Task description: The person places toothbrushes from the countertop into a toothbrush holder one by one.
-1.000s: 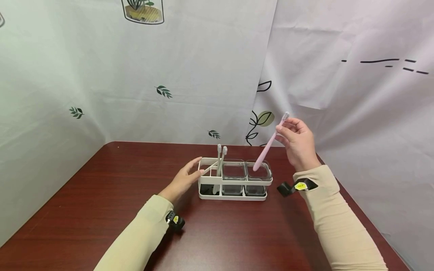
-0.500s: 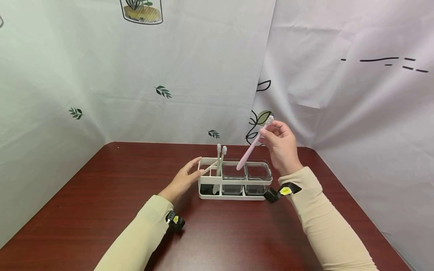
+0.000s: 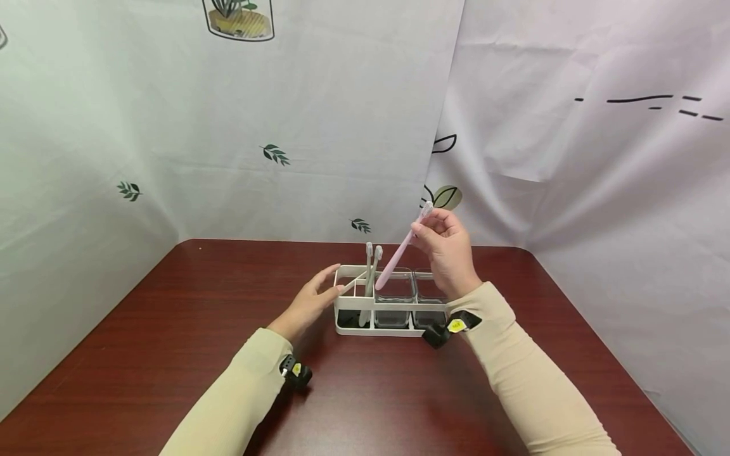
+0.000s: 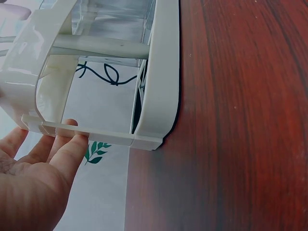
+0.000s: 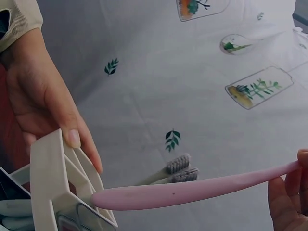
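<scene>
A white toothbrush holder [image 3: 399, 307] stands on the table, its left end held by my left hand [image 3: 307, 307]. The left wrist view shows those fingers against an upright of its frame. Two light grey toothbrushes [image 3: 367, 269] lean in the holder's left part, heads up. Above the holder my right hand [image 3: 450, 256] pinches a pink toothbrush [image 3: 395, 265] near its head. This brush is tilted, bristles up, its handle end low beside the grey ones. In the right wrist view the handle's tip [image 5: 103, 199] overlaps the holder's top frame; whether they touch, I cannot tell.
Two clear square cups [image 3: 393, 288] sit in the holder's middle and right parts, the right one partly behind my right hand. A dark red wooden table [image 3: 365, 392] lies underneath. Pale printed cloth [image 3: 342, 126] hangs behind and at the sides.
My right hand has moved left and slightly down, carrying the pink toothbrush from above the right cup to beside the grey toothbrushes. My left hand has stayed on the holder.
</scene>
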Demonstrator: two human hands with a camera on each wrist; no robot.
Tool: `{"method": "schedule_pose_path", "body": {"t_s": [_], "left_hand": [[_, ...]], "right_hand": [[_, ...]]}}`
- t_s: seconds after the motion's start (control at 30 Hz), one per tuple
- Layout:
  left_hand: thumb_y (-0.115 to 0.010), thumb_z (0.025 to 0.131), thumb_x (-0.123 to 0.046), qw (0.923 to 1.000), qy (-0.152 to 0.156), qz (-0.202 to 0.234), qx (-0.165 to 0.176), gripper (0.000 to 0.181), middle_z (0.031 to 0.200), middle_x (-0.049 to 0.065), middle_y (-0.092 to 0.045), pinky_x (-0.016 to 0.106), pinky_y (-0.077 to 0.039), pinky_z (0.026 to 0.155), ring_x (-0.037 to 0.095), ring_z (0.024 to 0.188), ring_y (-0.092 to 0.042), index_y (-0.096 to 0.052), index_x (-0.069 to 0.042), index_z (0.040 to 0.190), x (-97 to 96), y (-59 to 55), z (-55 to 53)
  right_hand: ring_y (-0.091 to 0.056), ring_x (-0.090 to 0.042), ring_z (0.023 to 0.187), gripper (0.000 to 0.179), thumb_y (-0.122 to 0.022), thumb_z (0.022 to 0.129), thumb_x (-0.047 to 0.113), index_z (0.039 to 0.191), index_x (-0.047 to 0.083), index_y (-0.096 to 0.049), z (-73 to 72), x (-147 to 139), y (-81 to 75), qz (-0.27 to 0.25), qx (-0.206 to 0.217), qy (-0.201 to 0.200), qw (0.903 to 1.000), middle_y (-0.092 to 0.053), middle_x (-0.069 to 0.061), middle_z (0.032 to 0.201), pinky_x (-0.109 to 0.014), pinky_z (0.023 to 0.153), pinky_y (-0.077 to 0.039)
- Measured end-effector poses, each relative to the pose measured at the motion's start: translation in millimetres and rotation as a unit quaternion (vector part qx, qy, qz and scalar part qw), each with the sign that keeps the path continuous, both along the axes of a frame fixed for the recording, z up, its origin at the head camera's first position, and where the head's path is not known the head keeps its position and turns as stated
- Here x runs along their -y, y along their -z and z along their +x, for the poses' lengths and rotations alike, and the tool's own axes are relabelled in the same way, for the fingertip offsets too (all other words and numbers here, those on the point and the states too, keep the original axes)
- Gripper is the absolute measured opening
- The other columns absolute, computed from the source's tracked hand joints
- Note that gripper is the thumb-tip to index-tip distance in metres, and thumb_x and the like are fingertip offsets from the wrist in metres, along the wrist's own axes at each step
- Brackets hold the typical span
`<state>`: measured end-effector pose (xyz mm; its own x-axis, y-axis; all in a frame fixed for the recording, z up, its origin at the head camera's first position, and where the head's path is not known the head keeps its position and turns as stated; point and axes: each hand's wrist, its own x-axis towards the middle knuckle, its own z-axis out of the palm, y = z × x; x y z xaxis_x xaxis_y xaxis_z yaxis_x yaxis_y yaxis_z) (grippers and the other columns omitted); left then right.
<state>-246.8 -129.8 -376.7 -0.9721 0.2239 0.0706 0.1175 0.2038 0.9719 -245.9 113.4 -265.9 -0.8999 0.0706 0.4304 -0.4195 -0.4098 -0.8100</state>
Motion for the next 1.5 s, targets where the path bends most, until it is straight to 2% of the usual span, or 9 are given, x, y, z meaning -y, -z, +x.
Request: {"method": "schedule_pose_path", "body": {"t_s": [0.23,0.4,0.57,0.83,1.27,1.5], "left_hand": [[-0.059,0.097,-0.022,0.9999,-0.006,-0.01,-0.003,0.059,0.153,0.016,-0.031,0.05,-0.036,0.106,0.035,0.135,-0.036,-0.033,-0.017,0.15,-0.3,-0.2,-0.1],[-0.058,0.097,-0.021,1.0,-0.001,-0.001,-0.001,0.06,0.154,0.016,-0.029,0.051,-0.035,0.107,0.034,0.136,-0.035,-0.032,-0.016,0.151,0.3,0.5,-0.1],[-0.057,0.098,-0.02,1.0,0.002,0.0,-0.001,0.059,0.154,0.016,-0.028,0.051,-0.034,0.108,0.034,0.137,-0.033,-0.032,-0.015,0.151,1.4,2.9,-1.2],[-0.057,0.098,-0.023,0.9999,-0.001,-0.012,-0.008,0.058,0.154,0.016,-0.03,0.053,-0.033,0.107,0.034,0.139,-0.03,-0.033,-0.016,0.15,0.9,3.6,-1.2],[-0.058,0.097,-0.024,0.9998,-0.007,-0.013,-0.014,0.058,0.152,0.014,-0.033,0.053,-0.033,0.107,0.033,0.139,-0.029,-0.035,-0.016,0.15,0.5,3.4,-2.7],[-0.057,0.098,-0.02,0.9997,-0.002,-0.006,-0.022,0.059,0.152,0.018,-0.032,0.05,-0.037,0.105,0.035,0.132,-0.037,-0.033,-0.012,0.15,0.9,4.1,-2.8]], "right_hand": [[-0.06,-0.01,0.077,0.035,-0.055,0.086,-0.018,0.089,0.017,-0.059,-0.5,11.8,5.1,0.009,0.008,-0.003,0.9999,-0.061,0.003,0.082,-0.025,0.07,-0.055],[-0.061,-0.01,0.078,0.033,-0.059,0.086,-0.016,0.09,0.017,-0.058,0.6,20.0,9.1,0.038,0.026,0.001,0.9989,-0.06,0.002,0.083,-0.026,0.072,-0.056],[-0.061,-0.011,0.081,0.027,-0.062,0.086,-0.013,0.094,0.012,-0.057,1.3,27.2,16.0,0.07,0.038,-0.001,0.9968,-0.058,0.0,0.086,-0.027,0.073,-0.056],[-0.061,-0.009,0.079,0.025,-0.063,0.083,-0.016,0.095,0.006,-0.056,-0.1,35.1,28.7,0.095,0.04,-0.011,0.9947,-0.059,0.0,0.085,-0.025,0.071,-0.056],[-0.058,-0.008,0.081,0.021,-0.064,0.085,-0.011,0.1,-0.001,-0.056,0.0,39.2,40.5,0.164,0.055,0.004,0.9849,-0.058,-0.001,0.089,-0.023,0.073,-0.054],[-0.058,-0.006,0.078,0.021,-0.065,0.082,-0.015,0.097,-0.004,-0.056,0.9,43.2,48.9,0.183,0.056,0.007,0.9816,-0.059,-0.003,0.087,-0.023,0.07,-0.054]]}}
